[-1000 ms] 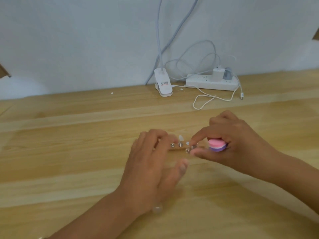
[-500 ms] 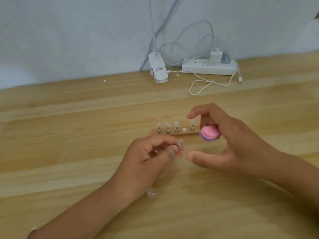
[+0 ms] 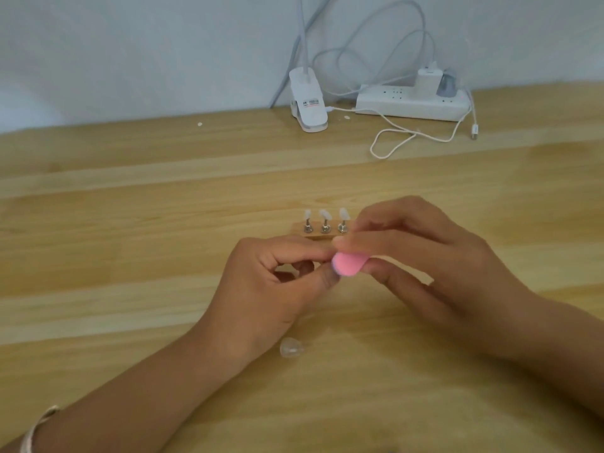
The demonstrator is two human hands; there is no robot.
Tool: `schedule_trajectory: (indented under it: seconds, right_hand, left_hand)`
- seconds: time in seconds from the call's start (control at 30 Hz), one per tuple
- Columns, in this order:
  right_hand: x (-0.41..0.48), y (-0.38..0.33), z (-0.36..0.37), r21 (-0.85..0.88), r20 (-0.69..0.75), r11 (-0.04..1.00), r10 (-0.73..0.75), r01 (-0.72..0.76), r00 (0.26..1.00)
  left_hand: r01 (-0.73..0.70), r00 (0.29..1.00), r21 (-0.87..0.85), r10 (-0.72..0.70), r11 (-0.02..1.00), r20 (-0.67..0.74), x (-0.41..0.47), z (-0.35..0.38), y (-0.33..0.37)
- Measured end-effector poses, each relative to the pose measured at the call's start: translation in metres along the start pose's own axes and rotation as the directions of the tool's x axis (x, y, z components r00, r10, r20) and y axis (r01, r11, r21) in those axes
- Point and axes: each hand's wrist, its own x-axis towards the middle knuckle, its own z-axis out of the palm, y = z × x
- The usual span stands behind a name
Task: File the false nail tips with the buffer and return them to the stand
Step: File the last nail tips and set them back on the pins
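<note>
Because everything here is tiny and light, plan on fingertip work only.

Table [image 3: 130, 256]: pale wood planks, smooth, matte.

Left hand [image 3: 271, 289]: thumb and forefinger pinched together against the buffer's edge. What they hold is hidden, presumably one nail tip.

Right hand [image 3: 425, 256]: fingers curled over the buffer [image 3: 349, 263], thumb under it.

Stand [image 3: 304, 236]: small wood block with metal posts, just behind both hands. Your right hand covers its right end.

Buffer: pink, rounded, foam-like. Probably soft with a gritty face, so grip it by its flat sides.

Three nail tips [image 3: 324, 214] upright on the posts: whitish, thin curved plastic. Likely slick, springy and easy to flick away. Hold one by its side edges, near the base.

Clear loose piece [image 3: 292, 347], shaped like another tip, lies on the table beside your left wrist.
</note>
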Motion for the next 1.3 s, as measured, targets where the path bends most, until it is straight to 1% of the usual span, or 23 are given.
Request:
schedule_trajectory:
  seconds: [0.1, 0.23, 0.33, 0.4, 0.53, 0.67, 0.8, 0.83, 0.93, 0.97, 1.1, 1.23, 1.3]
  right_hand:
    - [0.002, 0.003, -0.001, -0.012, -0.064, 1.000, 0.000, 0.000, 0.998]
    - [0.000, -0.005, 0.006, -0.024, -0.039, 0.997, -0.080, 0.079, 0.996]
    - [0.002, 0.001, 0.000, -0.019, -0.073, 1.000, -0.025, 0.024, 0.997]
    - [0.001, 0.000, -0.001, 0.002, -0.083, 1.000, -0.008, 0.008, 0.997]
    - [-0.002, -0.009, 0.008, -0.031, -0.069, 0.994, -0.105, 0.103, 0.992]
    - [-0.001, 0.001, 0.000, 0.006, -0.102, 1.000, -0.030, 0.031, 0.994]
    - [-0.002, -0.010, 0.010, -0.043, -0.092, 0.993, -0.117, 0.114, 0.989]
    - [-0.002, -0.007, 0.009, -0.049, -0.089, 0.993, -0.111, 0.107, 0.990]
    - [0.000, 0.004, 0.001, -0.031, -0.102, 0.999, -0.010, 0.007, 0.995]
    - [0.000, 0.005, 0.002, -0.027, -0.102, 1.000, -0.002, -0.001, 0.995]
    - [-0.002, -0.003, 0.011, -0.040, -0.071, 0.995, -0.091, 0.088, 0.993]
    - [0.000, 0.009, 0.002, -0.017, -0.071, 1.000, -0.026, 0.024, 0.997]
    - [-0.001, 0.007, 0.006, 0.008, -0.062, 0.998, -0.054, 0.055, 0.997]
  left_hand:
    - [-0.005, 1.000, 0.014, 0.005, 1.000, -0.016, 0.001, 0.000, -0.001]
    - [-0.028, 1.000, 0.032, 0.028, 0.999, 0.004, 0.002, 0.001, 0.000]
    - [-0.017, 0.999, 0.025, 0.017, 1.000, -0.028, 0.003, 0.001, -0.002]
    - [-0.019, 1.000, 0.020, 0.019, 1.000, -0.021, 0.003, 0.002, -0.002]
    - [-0.044, 0.999, 0.013, 0.044, 0.999, -0.009, 0.004, 0.001, -0.002]
    - [-0.015, 1.000, 0.035, 0.015, 0.999, -0.005, 0.004, 0.002, -0.003]
    - [-0.061, 0.998, 0.031, 0.061, 0.998, 0.019, 0.004, 0.002, -0.001]
    - [-0.059, 0.998, 0.032, 0.058, 0.998, 0.023, 0.004, 0.002, -0.002]
    - [-0.020, 1.000, 0.023, 0.021, 1.000, -0.004, 0.005, 0.002, -0.002]
    - [-0.020, 1.000, 0.020, 0.020, 1.000, 0.000, 0.005, 0.002, -0.002]
    - [-0.072, 0.997, 0.024, 0.072, 0.997, 0.005, 0.005, 0.002, -0.002]
    - [-0.033, 0.999, 0.067, 0.034, 0.997, -0.020, 0.005, 0.003, -0.006]
    - [-0.034, 0.999, 0.067, 0.035, 0.997, -0.010, 0.005, 0.003, -0.004]
